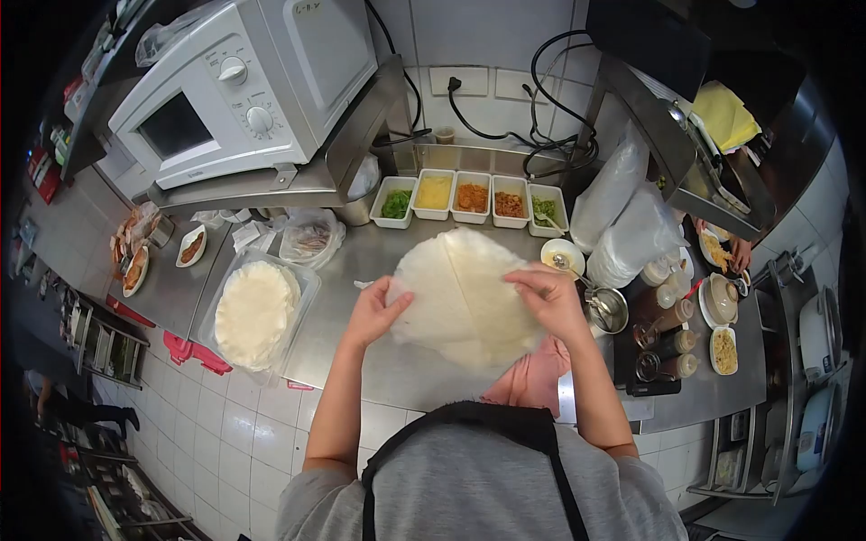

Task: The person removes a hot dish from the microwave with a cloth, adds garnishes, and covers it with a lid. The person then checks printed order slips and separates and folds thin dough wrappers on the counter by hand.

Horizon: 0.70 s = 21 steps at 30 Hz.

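Note:
A thin, pale round dough sheet [465, 298] is held up over the steel counter, with a straight line running down across it. My left hand [377, 311] pinches its left edge between thumb and fingers. At the opposite edge, my right hand [548, 298] grips the sheet near its upper right. To the left, a stack of similar dough rounds [256, 311] lies in a clear plastic container [311, 284]. Beyond the sheet stands a row of white tubs with fillings: chopped greens [396, 205], yellow shreds [435, 190], orange shreds [471, 197] and brown bits [511, 205].
A white microwave [244, 90] sits on a shelf at upper left. Right of my hands are a metal pot [607, 311], a white bowl [563, 259], sauce bottles [672, 316] and plastic bags [622, 225]. A pink cloth [532, 377] lies at the counter's front. Another person's hand [741, 253] shows far right.

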### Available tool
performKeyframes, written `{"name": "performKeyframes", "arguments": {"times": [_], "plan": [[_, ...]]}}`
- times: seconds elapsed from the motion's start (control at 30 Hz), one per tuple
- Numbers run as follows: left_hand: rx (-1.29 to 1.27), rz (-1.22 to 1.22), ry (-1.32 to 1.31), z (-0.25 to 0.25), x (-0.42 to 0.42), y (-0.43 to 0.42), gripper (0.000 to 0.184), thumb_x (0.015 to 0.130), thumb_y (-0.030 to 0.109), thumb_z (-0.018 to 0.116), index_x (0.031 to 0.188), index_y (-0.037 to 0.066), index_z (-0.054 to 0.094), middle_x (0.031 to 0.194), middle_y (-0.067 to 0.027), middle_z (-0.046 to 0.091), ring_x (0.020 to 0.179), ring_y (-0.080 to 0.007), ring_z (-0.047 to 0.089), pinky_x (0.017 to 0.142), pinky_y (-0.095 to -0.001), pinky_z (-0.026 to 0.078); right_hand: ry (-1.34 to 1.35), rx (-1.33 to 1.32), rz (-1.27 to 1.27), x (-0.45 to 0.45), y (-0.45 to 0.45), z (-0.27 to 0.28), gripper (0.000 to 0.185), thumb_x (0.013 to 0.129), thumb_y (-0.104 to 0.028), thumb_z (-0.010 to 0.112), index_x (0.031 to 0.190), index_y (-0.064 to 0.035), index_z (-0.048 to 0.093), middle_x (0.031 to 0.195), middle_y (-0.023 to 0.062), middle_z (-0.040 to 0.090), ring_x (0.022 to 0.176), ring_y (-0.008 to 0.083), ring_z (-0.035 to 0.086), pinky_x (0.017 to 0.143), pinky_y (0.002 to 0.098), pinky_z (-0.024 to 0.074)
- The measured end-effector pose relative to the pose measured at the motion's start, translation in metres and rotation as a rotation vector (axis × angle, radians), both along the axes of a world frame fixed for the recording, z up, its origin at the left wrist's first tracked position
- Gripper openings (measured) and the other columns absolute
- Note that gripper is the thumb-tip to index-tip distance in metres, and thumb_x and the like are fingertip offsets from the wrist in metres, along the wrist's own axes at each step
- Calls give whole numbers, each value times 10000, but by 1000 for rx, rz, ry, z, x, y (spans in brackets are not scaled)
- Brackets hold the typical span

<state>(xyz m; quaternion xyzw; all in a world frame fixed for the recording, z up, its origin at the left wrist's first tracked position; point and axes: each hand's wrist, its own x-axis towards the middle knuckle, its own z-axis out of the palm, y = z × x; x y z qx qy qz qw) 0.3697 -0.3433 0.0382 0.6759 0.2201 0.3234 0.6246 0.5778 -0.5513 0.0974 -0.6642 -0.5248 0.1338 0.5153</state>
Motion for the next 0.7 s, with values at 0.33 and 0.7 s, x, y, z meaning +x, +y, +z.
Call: {"name": "performKeyframes", "arguments": {"times": [0.33,0.7], "plan": [[94,-291,220,47,33,-8,224,811,190,705,929,2,679,820,-43,688,723,-107,603,699,-290,493,-269,88,215,-23,8,32,206,722,-6,615,907,-61,685,1083,132,597,1058,281,557,876,376,446],[489,-79,299,56,17,-5,180,794,155,721,872,-2,681,718,-14,665,656,-46,558,588,-249,468,-87,-92,52,-1,9,24,153,764,-31,657,915,-23,683,799,109,649,746,212,620,727,284,465]]}}
